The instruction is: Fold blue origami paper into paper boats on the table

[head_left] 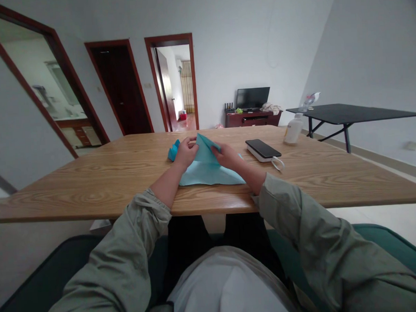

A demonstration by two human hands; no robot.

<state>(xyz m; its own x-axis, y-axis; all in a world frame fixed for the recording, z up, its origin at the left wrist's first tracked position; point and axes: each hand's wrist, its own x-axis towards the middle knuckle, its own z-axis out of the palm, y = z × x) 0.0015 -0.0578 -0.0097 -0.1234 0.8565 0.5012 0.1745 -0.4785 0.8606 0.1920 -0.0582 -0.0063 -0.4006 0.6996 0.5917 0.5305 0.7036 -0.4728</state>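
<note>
A light blue sheet of paper (210,174) lies on the wooden table in front of me, its far part lifted and folded over into a point. My left hand (187,152) pinches the left side of the raised part near its tip. On the other side, my right hand (227,155) grips the folded right edge between thumb and fingers. Just left of my left hand sits a crumpled or folded piece of darker blue paper (174,151). How the sheet is folded behind my fingers is hidden.
On the wooden table (109,188), a black phone (263,148) rests on a white box-like thing with a white cable loop (277,163). A translucent bottle (293,130) stands farther right. Beyond are a black folding table (354,113) and a television (253,98) on a cabinet.
</note>
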